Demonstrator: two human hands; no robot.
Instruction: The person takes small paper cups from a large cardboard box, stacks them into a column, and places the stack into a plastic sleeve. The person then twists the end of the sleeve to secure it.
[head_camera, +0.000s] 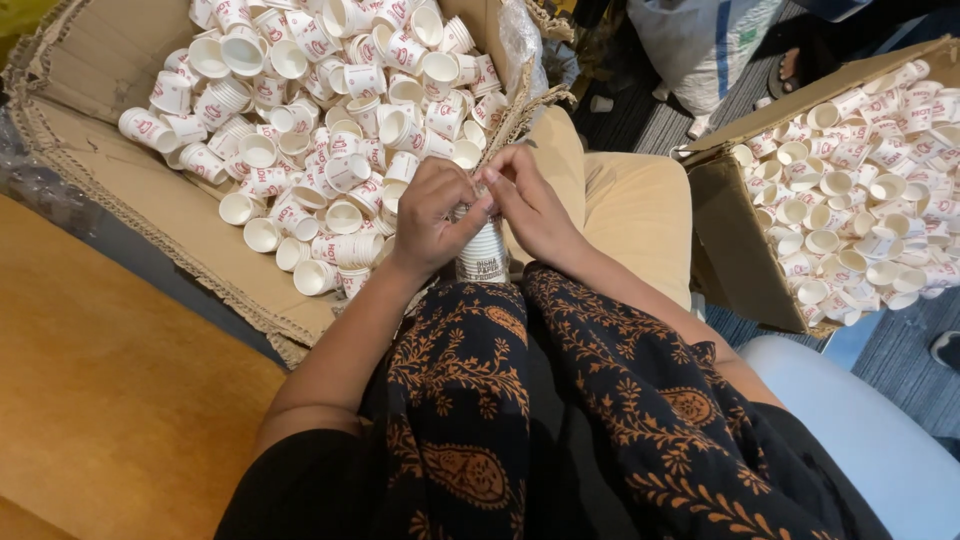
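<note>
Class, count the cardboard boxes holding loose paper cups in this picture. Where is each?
2: one cardboard box upper left, another box at the right edge, partly cropped. More may be hidden.

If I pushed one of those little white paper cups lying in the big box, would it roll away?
Probably yes. The loose cups in the cardboard box lie on their sides and look round, so one would likely roll in a curve. They seem thin paper, so likely light and easy to squash. The stack between both hands looks steadier.

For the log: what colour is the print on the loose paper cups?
Red print on white paper cups, clearest in the head view.
</note>
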